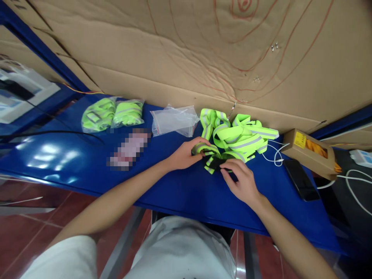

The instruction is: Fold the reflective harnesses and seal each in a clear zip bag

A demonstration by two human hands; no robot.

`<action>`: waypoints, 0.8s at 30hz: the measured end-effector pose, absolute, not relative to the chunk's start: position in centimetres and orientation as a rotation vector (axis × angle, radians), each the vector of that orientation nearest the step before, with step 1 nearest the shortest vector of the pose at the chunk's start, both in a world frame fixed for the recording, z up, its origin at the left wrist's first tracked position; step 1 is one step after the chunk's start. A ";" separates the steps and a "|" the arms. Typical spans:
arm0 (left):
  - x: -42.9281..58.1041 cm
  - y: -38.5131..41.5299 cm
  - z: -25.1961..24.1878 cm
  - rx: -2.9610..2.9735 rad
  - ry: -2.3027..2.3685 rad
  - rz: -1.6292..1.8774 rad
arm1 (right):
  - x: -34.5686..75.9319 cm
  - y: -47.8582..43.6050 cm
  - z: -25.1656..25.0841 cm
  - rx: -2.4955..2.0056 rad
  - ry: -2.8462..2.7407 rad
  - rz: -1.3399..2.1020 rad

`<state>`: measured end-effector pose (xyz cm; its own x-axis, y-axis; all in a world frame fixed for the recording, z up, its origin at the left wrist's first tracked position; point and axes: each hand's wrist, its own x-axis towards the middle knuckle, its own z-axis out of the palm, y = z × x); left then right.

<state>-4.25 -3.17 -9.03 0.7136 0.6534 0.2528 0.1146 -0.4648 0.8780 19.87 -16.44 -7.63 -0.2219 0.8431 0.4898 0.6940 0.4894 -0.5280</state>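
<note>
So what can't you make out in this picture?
All in the head view:
Black piece: dark, blurred and partly covered by the right hand; I can't tell whether it's fabric or a buckle.
Reflective strap: partly hidden by the left hand.
Pinkish object: pixelated, so unidentifiable.
Orange contents: mostly hidden by the cardboard box.
White item: blurred and cut off by the left edge.
</note>
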 end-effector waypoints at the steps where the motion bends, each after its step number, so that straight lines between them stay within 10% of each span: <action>1: -4.5 -3.2 -8.8 1.804 0.503 0.666 | 19.9 -16.4 -7.5 -1.279 -1.961 0.210; 16: -5.8 -1.9 -7.8 1.190 0.581 0.774 | 21.4 -16.8 -6.0 -1.431 -1.924 -0.018; 24: -4.5 -5.4 -6.2 2.323 0.917 1.015 | 22.3 -15.8 -4.8 -1.410 -1.390 0.778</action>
<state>-4.49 -5.39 -6.22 0.5105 0.7198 0.4704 0.3954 -0.6823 0.6149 22.30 -15.81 -4.82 0.1433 0.9723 0.1844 0.3508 0.1244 -0.9282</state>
